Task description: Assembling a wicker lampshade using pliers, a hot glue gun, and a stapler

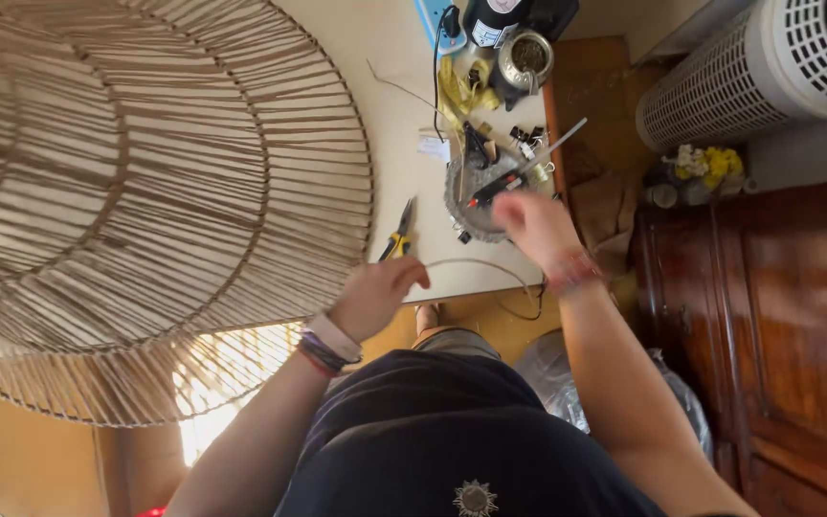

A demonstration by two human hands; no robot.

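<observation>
left hand (375, 295): clenched around one end of a thin curved strand of cane (476, 262), at the near edge of the counter (390, 115). wrist carries several stacked wristbands (329, 345).

right hand (533, 225): raised over the right end of the counter, blurred; grip state cannot be told with certainty. the other end of the strand of cane runs toward this hand's wrist, which carries a reddish bracelet (574, 271). a thin pale rod (559, 144) and a dark red-tipped tool (492, 187) project from behind the fingers toward the far right; contact cannot be confirmed.

strand of cane: arcs from the left hand across to the right wrist, then loops down past the counter edge.

large woven lampshade (136, 191): wire frame wrapped with pale fibre, occupies the left half of the view, just left of the left hand.

pliers (397, 233): yellow and black handles, lying on the counter just beyond the left hand, not touched.

round glass dish (466, 206): on the counter under the right hand, partly hidden.

far on the counter: yellow tape (461, 91), small black binder clips (526, 136), a round metal pot (526, 57).

right of the counter: a white perforated cylinder (758, 67) and a dark wooden cabinet (796, 316).
</observation>
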